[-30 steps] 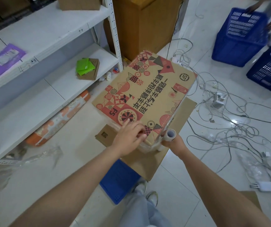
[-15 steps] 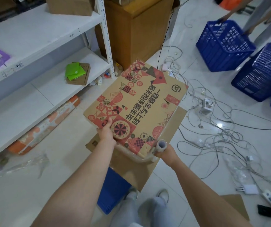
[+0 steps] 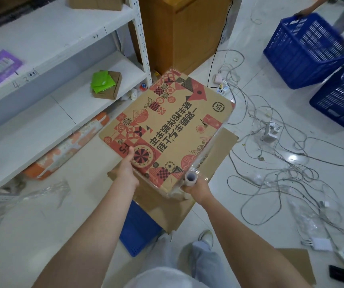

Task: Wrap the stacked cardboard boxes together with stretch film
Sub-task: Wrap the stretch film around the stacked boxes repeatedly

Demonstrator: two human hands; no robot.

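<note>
Now left hand (image 3: 128, 167) grips the printed box (image 3: 167, 129) edge (thumb on top), right hand (image 3: 196, 189) clutching the film roll (image 3: 191, 178).

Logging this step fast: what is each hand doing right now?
Left hand: grips the near-left edge of the printed cardboard box.
Right hand: holds the stretch film roll at the box's near corner.

A single head-worn wide-angle camera looked steeply down from standing height, close over both forearms and a printed cardboard box (image 3: 167, 129), with white floor (image 3: 250, 215) and shelving (image 3: 42, 113) bending toward the edges.
</note>
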